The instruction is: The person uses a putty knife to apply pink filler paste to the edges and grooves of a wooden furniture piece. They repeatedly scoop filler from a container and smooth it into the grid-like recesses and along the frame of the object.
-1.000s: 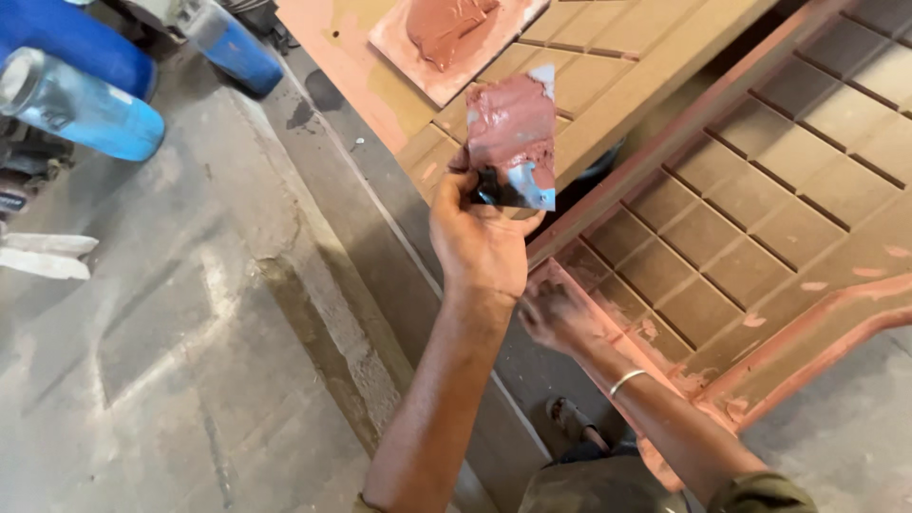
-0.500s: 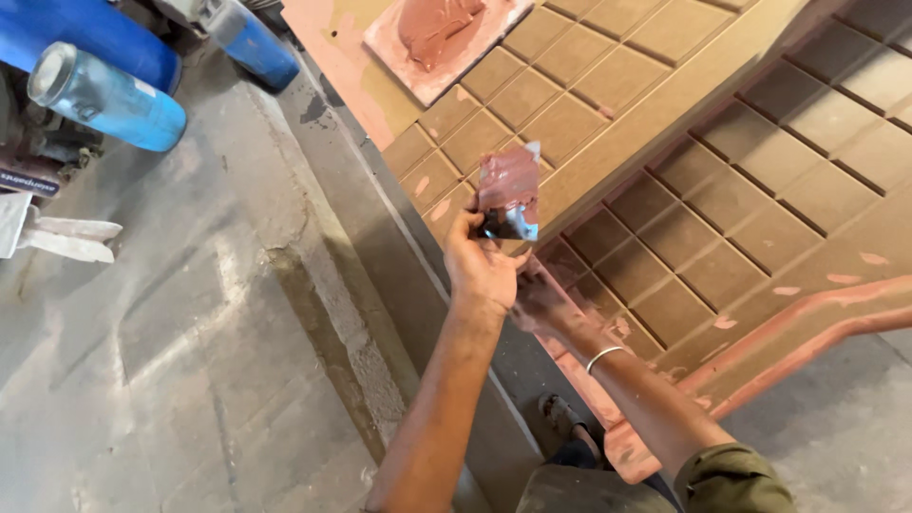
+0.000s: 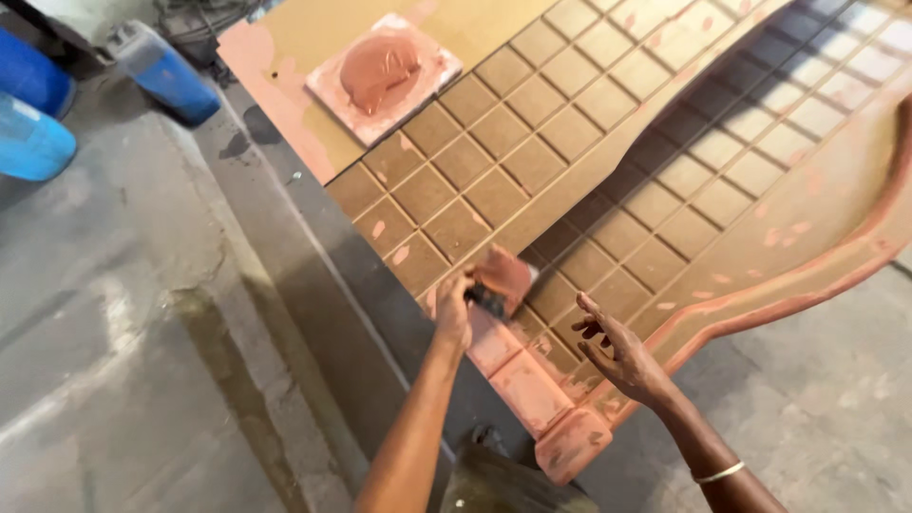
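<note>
My left hand [image 3: 454,309] grips a putty scraper [image 3: 503,277] whose blade is smeared with reddish filler. The blade lies against the near edge of a large brown wooden panel [image 3: 570,142] carved with a grid of squares. My right hand [image 3: 617,356] is open, fingers spread, resting on the panel's reddish-coated border just right of the scraper; a thin bangle sits on that wrist. Farther up the panel a square board [image 3: 383,76] carries a mound of the same reddish filler.
Blue plastic drums [image 3: 33,142] and a blue jerrycan [image 3: 166,76] stand at the upper left on the grey concrete floor [image 3: 142,332]. A second gridded panel [image 3: 760,142] lies to the right, with a curved red-edged rim [image 3: 807,275].
My left hand has lowered the scraper from mid-air down onto the panel's near edge. My right hand has moved out to the right and opened on the border.
</note>
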